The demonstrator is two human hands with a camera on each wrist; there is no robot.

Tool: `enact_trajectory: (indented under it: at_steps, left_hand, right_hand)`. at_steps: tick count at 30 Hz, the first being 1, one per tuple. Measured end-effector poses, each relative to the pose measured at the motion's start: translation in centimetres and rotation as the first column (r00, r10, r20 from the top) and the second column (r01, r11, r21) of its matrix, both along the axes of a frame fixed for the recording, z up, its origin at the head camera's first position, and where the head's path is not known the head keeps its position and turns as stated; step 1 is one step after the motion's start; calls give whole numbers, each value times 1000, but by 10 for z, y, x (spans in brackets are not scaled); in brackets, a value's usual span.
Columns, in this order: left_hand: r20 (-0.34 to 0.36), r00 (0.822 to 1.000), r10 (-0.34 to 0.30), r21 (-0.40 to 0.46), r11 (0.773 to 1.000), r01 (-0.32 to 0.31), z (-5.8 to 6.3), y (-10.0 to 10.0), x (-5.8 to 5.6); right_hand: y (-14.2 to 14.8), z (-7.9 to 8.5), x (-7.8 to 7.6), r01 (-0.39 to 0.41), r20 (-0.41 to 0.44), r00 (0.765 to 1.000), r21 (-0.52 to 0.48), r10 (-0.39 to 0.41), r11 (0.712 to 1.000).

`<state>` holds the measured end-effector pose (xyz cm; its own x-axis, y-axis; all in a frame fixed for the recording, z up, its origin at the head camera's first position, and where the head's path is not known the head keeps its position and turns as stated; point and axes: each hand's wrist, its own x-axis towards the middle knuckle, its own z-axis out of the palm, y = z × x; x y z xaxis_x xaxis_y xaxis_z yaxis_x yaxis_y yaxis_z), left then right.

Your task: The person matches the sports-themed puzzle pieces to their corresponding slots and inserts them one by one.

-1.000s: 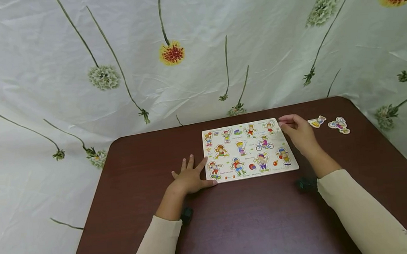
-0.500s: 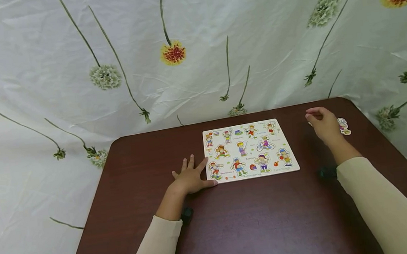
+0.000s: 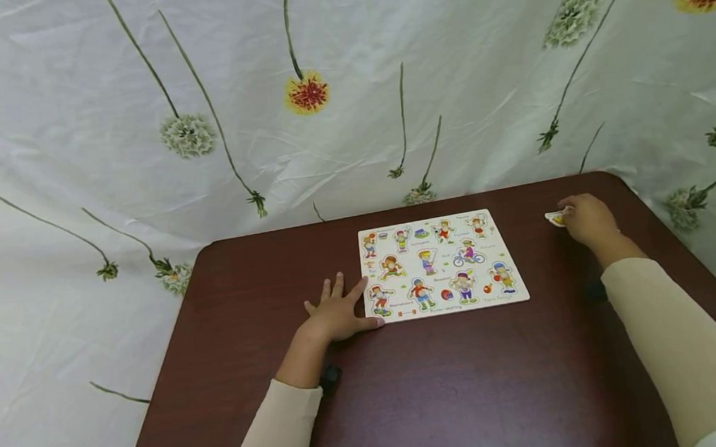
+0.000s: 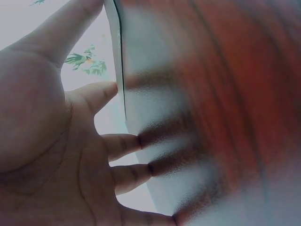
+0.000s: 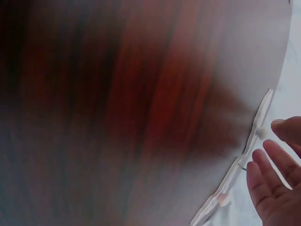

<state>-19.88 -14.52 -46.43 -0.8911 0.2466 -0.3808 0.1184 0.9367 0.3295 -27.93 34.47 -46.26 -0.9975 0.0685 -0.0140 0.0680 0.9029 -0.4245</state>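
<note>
My left hand (image 3: 334, 318) lies with spread fingers at the left edge of a wooden puzzle board (image 3: 431, 295) with figures in sports poses. Its thumb and index finger touch the board's edge; in the left wrist view the straight fingers (image 4: 127, 176) rest on the table. At the far right, my right hand (image 3: 590, 221) reaches down over the loose puzzle pieces. One puzzle piece (image 3: 554, 220) shows left of it; the other is hidden beneath it in the head view. Both appear edge-on in the right wrist view, a nearer piece (image 5: 214, 197) and a farther piece (image 5: 258, 117), each knobbed. Right thumb and fingers stand apart near a knob.
The dark brown table (image 3: 462, 392) extends around the board, its back edge close to a hanging white cloth (image 3: 350, 139) with flower prints. A small dark object (image 3: 330, 380) is at the left wrist.
My right hand has moved from the board's upper right corner to the loose pieces farther right and lowered over them. My left hand and the board stay in place.
</note>
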Motion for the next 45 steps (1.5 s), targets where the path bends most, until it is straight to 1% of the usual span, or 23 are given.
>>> enact_trajectory:
  at_steps: [4, 13, 17, 23, 29, 33, 37, 45]
  left_hand:
    - [5, 1000, 1, 8, 1000, -1, -1, 0, 0]
    - [6, 1000, 9, 2, 1000, -9, -1, 0, -1]
    - [9, 1000, 10, 2, 1000, -10, -2, 0, 0]
    - [7, 1000, 10, -3, 1000, -10, -4, 0, 0]
    - [5, 1000, 9, -1, 1000, -9, -5, 0, -2]
    - [6, 1000, 10, 0, 1000, -10, -5, -1, -2]
    - [2, 1000, 10, -4, 1000, -10, -6, -1, -2]
    - [6, 1000, 11, -5, 1000, -11, -3, 1, -1]
  right_hand:
    - [0, 1, 1, -1, 32, 999, 40, -1, 999]
    - [-2, 2, 0, -2, 38, 999, 69, 0, 998]
    - [-3, 2, -1, -16, 36, 999, 86, 13, 996]
    - [-4, 2, 0, -42, 33, 999, 57, 40, 997]
    - [-9, -1, 2, -55, -28, 998, 5, 55, 998]
    - [-16, -1, 2, -67, -56, 996, -24, 65, 998]
    - [-29, 2, 5, -88, -72, 994, -34, 85, 996]
    - [-65, 8, 11, -121, -55, 992, -66, 118, 990]
